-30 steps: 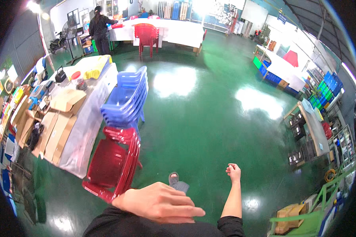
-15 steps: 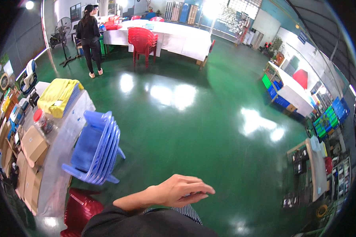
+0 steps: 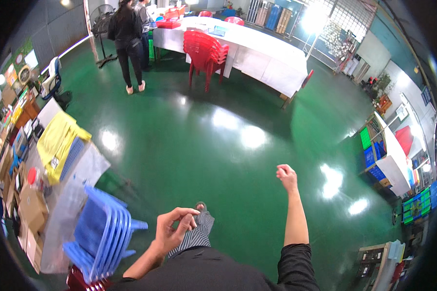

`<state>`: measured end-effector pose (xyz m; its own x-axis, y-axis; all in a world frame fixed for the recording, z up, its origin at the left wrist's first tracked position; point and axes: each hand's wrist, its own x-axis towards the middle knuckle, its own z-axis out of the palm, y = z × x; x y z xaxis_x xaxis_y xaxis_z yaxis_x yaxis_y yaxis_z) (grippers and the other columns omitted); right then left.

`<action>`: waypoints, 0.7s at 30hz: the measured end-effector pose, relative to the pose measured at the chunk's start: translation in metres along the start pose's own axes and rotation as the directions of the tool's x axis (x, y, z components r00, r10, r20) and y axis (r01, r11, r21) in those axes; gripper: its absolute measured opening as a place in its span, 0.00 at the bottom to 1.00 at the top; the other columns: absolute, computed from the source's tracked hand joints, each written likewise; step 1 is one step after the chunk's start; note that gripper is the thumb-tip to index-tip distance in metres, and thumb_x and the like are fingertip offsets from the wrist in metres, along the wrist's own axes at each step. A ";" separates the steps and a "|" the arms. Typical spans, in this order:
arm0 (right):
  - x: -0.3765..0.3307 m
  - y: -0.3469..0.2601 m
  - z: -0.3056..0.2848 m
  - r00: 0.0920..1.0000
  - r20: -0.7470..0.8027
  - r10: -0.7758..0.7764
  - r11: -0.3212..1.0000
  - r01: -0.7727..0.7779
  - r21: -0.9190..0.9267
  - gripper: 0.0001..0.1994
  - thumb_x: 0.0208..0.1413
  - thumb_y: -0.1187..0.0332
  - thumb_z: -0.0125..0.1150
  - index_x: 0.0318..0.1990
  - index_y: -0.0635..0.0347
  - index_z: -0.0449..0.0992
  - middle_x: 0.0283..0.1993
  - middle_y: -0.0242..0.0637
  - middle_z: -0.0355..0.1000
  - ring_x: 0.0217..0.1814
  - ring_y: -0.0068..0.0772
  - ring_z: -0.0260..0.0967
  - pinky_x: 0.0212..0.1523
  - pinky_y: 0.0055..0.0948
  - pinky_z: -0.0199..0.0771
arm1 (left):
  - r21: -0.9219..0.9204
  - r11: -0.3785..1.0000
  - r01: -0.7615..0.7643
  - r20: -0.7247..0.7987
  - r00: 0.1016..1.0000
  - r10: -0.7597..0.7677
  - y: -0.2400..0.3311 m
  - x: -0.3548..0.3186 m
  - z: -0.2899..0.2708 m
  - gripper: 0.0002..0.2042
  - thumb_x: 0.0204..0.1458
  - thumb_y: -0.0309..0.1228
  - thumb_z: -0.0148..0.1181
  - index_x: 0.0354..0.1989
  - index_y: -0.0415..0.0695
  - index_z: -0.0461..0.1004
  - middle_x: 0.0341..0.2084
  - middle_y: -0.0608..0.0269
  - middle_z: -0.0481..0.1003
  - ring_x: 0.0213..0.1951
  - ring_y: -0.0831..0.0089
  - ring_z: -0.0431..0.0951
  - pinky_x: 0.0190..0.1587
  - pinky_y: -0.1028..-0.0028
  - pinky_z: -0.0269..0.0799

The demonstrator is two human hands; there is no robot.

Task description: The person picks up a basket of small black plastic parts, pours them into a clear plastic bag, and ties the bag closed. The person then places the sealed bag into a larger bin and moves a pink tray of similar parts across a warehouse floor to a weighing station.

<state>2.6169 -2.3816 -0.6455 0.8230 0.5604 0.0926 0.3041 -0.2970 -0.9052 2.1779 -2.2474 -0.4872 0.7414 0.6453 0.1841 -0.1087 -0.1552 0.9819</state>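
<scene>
My left hand (image 3: 174, 230) hangs in front of my body at the lower middle, loosely curled, with thumb and index finger a little apart and nothing seen between them. Forward and to the right, my right hand (image 3: 287, 177) is held out over the green floor with its fingers folded in, and no object shows in it. Neither hand touches anything. Nearest to my left hand is a stack of blue plastic chairs (image 3: 102, 233). Below it show a striped trouser leg (image 3: 197, 234) and my foot.
A cluttered table (image 3: 65, 213) at left bears a yellow cloth (image 3: 58, 140), a red-lidded jar and cardboard boxes (image 3: 33, 206). Ahead stand stacked red chairs (image 3: 204, 56), a long white-covered table (image 3: 262, 53) and two people, one in black (image 3: 127, 46). Shelving with crates (image 3: 374, 155) lines the right.
My right hand and forearm have come into view. The left hand has shifted left, fingers now bent upward. The view has moved forward and turned; a second person shows more clearly.
</scene>
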 end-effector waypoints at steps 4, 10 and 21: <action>-0.008 0.052 0.049 0.956 0.270 0.116 0.991 -0.130 0.035 0.05 0.55 0.70 0.52 0.35 0.57 0.75 0.25 0.29 0.72 0.24 0.18 0.68 0.25 0.20 0.68 | -0.198 0.967 -0.158 -0.102 0.985 0.139 -0.018 0.059 0.023 0.16 0.64 0.34 0.38 0.41 0.34 0.70 0.24 0.56 0.75 0.25 0.77 0.73 0.28 0.78 0.70; -0.264 0.286 -0.010 0.461 0.720 0.519 0.618 0.379 -0.689 0.10 0.44 0.62 0.55 0.21 0.57 0.76 0.29 0.44 0.74 0.32 0.44 0.72 0.34 0.42 0.72 | -0.209 0.787 -0.581 0.034 0.800 0.599 0.000 0.179 0.035 0.19 0.63 0.36 0.34 0.40 0.32 0.69 0.23 0.52 0.74 0.23 0.69 0.74 0.27 0.74 0.71; -0.028 0.260 -0.031 0.264 0.456 0.850 0.430 0.153 -0.890 0.07 0.42 0.65 0.57 0.18 0.53 0.78 0.16 0.37 0.71 0.21 0.37 0.71 0.29 0.37 0.73 | 0.819 0.573 0.000 0.456 0.605 -0.653 -0.111 0.257 0.018 0.22 0.54 0.44 0.52 0.53 0.44 0.68 0.51 0.52 0.70 0.52 0.55 0.71 0.53 0.59 0.66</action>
<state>2.6877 -2.4981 -0.8705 0.2565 0.2482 -0.9341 0.6834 -0.7300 -0.0063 2.3920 -2.0776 -0.5493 0.8216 0.1502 -0.5500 0.4805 -0.7016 0.5262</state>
